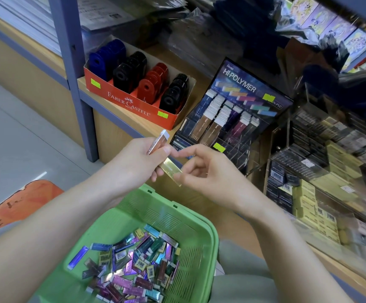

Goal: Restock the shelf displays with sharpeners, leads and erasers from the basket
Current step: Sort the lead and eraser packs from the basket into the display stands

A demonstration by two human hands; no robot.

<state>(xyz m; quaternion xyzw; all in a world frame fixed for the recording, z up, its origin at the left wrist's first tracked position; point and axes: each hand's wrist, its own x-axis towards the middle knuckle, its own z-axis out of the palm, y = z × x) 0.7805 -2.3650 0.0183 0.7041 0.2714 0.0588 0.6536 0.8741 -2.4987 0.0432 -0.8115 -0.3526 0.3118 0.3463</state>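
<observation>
Green basket [177, 215] of loose erasers [129, 267] sits at 6 o'clock, left hand [138, 158] above gripping a copper eraser [158, 142], right hand [206, 171] fingers [188, 152] pinching a gold eraser [171, 171].

This is looking like a stationery shop: a Faber-Castell display box [131, 106] of sharpeners [151, 84] is sitting at the left corner of a wooden shelf [82, 83]. A Pentel Hi-Polymer eraser stand [243, 84] is standing beside it. Neon price stickers [268, 97] are showing on both, and barcoded packs [287, 186] are crowding the right end.
</observation>
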